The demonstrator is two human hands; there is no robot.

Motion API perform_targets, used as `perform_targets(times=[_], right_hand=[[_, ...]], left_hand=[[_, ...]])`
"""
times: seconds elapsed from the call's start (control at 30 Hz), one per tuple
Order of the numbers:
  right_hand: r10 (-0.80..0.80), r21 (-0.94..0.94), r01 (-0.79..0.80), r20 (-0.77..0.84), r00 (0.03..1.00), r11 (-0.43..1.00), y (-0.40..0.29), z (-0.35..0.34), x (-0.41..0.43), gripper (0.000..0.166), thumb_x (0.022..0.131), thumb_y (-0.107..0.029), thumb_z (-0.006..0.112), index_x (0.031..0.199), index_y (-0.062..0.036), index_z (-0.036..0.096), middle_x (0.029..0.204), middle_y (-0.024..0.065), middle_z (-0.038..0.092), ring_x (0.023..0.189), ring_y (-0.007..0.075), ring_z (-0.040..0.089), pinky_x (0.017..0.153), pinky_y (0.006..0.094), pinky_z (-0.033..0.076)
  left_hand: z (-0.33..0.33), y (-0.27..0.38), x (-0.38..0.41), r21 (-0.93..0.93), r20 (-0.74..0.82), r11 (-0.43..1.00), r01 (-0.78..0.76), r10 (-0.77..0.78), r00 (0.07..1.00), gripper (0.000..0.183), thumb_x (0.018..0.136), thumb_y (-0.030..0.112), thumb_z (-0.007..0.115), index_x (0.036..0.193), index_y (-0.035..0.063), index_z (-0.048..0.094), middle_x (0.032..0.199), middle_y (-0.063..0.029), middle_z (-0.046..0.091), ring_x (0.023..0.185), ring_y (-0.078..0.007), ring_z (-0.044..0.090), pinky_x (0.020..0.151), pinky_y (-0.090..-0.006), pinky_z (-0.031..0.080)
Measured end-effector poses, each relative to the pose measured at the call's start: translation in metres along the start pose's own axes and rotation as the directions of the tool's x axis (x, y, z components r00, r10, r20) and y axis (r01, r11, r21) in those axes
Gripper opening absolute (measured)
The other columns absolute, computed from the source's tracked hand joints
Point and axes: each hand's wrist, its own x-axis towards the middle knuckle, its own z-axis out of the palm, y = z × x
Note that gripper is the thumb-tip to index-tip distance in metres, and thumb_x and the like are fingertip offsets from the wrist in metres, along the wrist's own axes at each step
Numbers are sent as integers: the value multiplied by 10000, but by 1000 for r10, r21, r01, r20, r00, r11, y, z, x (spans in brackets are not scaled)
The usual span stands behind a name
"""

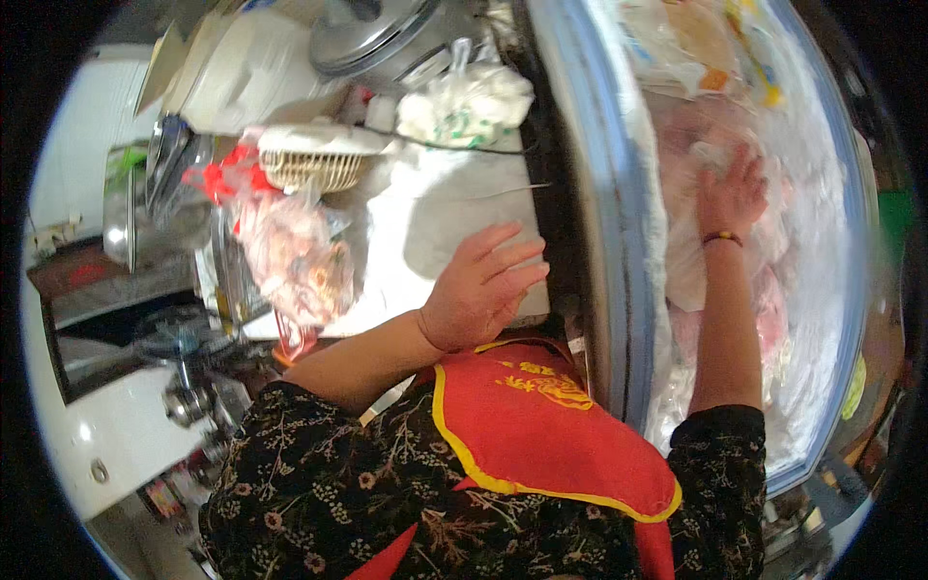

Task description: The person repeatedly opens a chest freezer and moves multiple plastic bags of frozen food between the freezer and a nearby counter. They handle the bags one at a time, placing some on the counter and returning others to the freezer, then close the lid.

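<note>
My right hand [732,188], with a beaded bracelet at its wrist, reaches into a frosted chest freezer [629,290]. Its fingers are spread over plastic-wrapped pinkish packs [681,145], probably frozen meat; whether it touches them is hard to tell. My left hand [484,283] is in front of me near the edge of a white tabletop [464,210], fingers apart and holding nothing. Left of it, a clear plastic bag of pale pink pieces, apparently raw meat [290,254], lies on the same top. Another pink pack [771,312] shows beside my right forearm.
A white plastic bag with green print [467,105] sits at the table's far side, near a beige plastic basket [312,167] and a metal pot lid [370,36]. A dark gap [562,217] separates table and freezer. A gas stove burner [181,341] is at left.
</note>
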Motion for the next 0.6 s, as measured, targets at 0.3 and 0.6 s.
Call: perform_targets(times=[0.3,0.6], right_hand=[[-72,-111,69,-18,997,991,16,27,9,714,815,-532,549,1408,-201,330,1411,118,389,1163,369,466,888,534,434],[-421,586,480,-246,873,652,-107,-90,15,444,850,-312,640,1215,-74,559,1144,152,596,998,300,590,883,401,468]], left_hand=[[-56,-30,-133,368,-319,706,605,-515,795,581,708,173,686,1250,65,507,1330,-150,457,1239,-402,377,1029,-521,293],[-204,-172,-237,150,-639,155,976,-739,215,833,718,356,740,1373,22,348,1361,-253,399,1293,-372,358,1048,-437,335]])
